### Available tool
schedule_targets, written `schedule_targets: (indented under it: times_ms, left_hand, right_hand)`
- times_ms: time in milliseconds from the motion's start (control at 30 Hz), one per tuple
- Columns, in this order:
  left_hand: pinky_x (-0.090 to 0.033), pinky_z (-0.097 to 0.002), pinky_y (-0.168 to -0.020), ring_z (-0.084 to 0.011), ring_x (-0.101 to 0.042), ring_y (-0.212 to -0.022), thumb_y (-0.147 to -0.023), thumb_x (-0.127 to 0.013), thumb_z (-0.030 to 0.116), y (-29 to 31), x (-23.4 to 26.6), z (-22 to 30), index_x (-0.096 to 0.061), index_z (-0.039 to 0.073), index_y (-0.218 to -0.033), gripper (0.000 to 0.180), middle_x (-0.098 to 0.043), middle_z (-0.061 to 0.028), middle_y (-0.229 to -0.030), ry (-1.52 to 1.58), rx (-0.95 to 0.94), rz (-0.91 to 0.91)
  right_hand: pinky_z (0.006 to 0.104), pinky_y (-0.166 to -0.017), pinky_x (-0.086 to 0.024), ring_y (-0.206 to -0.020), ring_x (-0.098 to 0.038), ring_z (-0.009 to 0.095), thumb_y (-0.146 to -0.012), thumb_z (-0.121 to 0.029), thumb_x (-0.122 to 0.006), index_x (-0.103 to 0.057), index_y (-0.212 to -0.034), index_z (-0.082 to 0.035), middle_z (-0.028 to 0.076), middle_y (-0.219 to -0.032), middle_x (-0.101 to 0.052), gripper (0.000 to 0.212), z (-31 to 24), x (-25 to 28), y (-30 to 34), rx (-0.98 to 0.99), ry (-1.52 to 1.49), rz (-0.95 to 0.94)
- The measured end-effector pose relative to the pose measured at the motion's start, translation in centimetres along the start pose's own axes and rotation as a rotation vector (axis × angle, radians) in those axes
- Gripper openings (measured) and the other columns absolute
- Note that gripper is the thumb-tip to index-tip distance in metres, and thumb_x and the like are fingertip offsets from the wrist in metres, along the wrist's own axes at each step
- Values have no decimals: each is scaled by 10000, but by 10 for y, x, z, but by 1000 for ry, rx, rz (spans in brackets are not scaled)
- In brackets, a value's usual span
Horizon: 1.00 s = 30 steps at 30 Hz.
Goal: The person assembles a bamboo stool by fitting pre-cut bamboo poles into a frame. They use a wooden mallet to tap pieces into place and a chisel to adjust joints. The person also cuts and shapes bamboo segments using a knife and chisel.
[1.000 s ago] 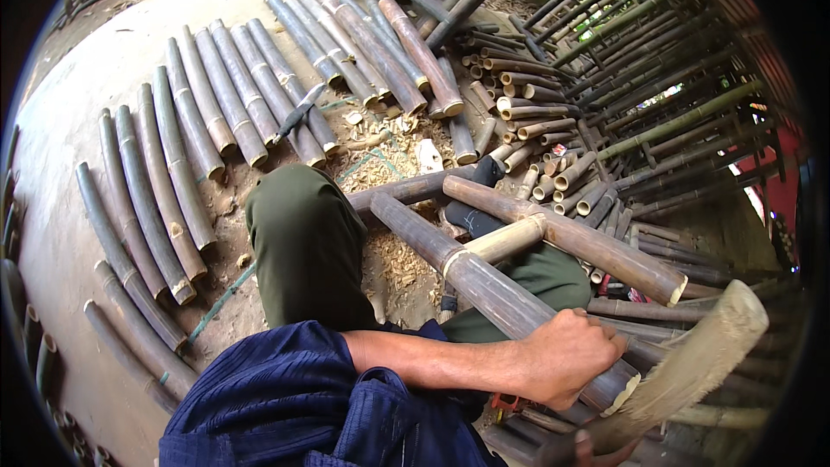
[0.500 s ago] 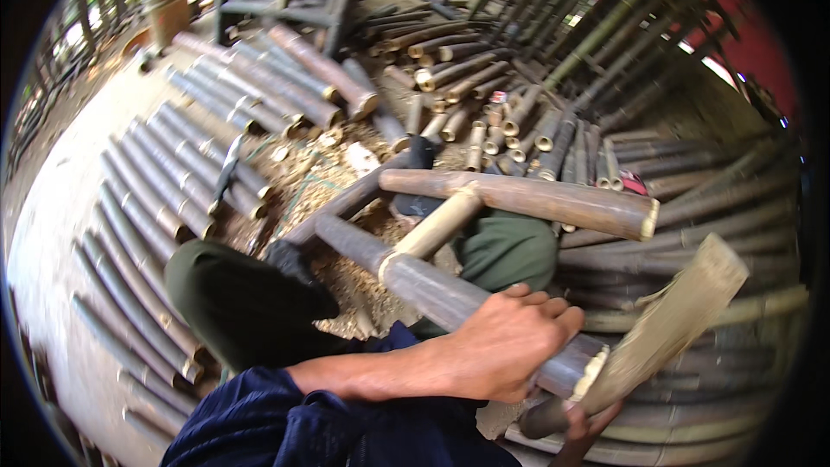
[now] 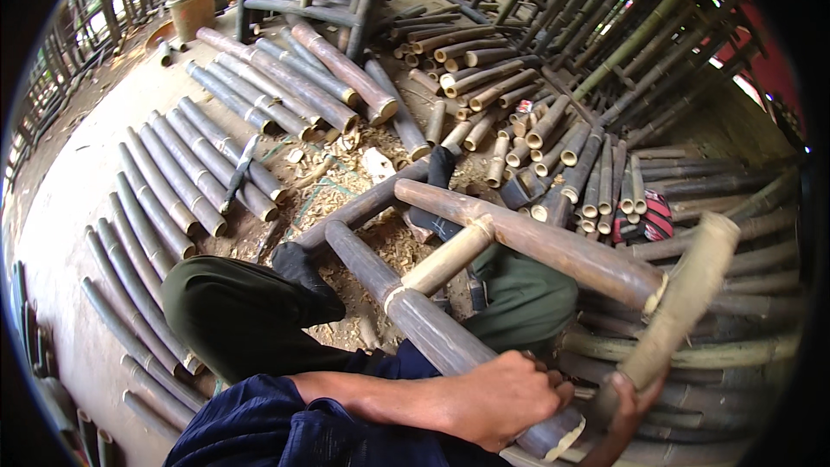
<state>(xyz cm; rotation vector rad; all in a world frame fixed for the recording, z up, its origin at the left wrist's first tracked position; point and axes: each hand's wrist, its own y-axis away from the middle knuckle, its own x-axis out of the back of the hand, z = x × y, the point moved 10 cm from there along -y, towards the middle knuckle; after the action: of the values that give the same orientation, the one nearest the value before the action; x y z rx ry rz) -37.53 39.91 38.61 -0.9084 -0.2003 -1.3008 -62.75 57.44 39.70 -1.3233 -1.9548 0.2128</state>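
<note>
Two dark poles, near and far, joined by a pale crosspiece, make up an H-shaped bamboo frame lying aslant between the person's legs, in front of the body. Its upper ends meet a separate dark bamboo pole, which runs crosswise by the left foot. The left hand is curled over the near pole, close to its cut lower end. The right hand has its fingers wrapped around the lower part of a pale wooden club, tilted up toward the right. The club overlaps the far pole's lower end in this view, so whether they touch is hard to say. Pale shavings litter the ground beyond the feet. A row of bamboo lengths lies on the left, shorter cut pieces are piled beyond, and a bucket stands at the upper left.
</note>
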Motion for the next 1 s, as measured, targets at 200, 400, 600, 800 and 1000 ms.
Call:
schedule_targets:
  times_ms: [200,400,600,800,1000]
  left_hand:
    - [-568,-470,-741,-384,-736,-854,-616,-812,118,-8,2,3,-584,-95,-1168,633,-698,-172,-913,57,-31,-99]
    - [-571,-465,-717,-378,-731,-900,-615,-801,107,-11,9,5,-590,-85,-1086,551,-676,-202,-942,44,-55,-84]
    - [-562,-468,-710,-393,-720,-898,-612,-793,103,-7,10,2,-592,-89,-1071,536,-688,-192,-894,68,-54,-36]
    - [-558,-468,-745,-391,-719,-896,-612,-792,105,-11,8,5,-590,-81,-1056,522,-690,-187,-880,92,-105,1]
    - [-559,-471,-760,-402,-711,-885,-609,-791,112,-9,5,3,-586,-80,-1059,530,-685,-187,-897,55,-102,-5]
  right_hand:
    - [413,-1047,-426,-1253,-515,300,-798,-181,-758,-301,-1630,24,213,-1520,-450,970,32,82,-13,-78,-416,373]
    - [402,-922,-543,-1118,-611,287,-800,-188,-724,-273,-1640,15,215,-1481,-477,975,-9,-32,10,-35,-82,-110]
    - [420,-894,-560,-1062,-632,317,-757,-158,-740,-217,-1664,4,222,-1460,-490,1059,42,45,-9,-313,-219,99]
    - [429,-812,-581,-935,-662,314,-750,-159,-753,-239,-1648,16,241,-1377,-541,1050,67,41,-30,-47,-118,-88]
    - [423,-756,-591,-866,-661,290,-781,-110,-720,-241,-1648,22,277,-1359,-545,999,40,-10,10,-60,-224,-50]
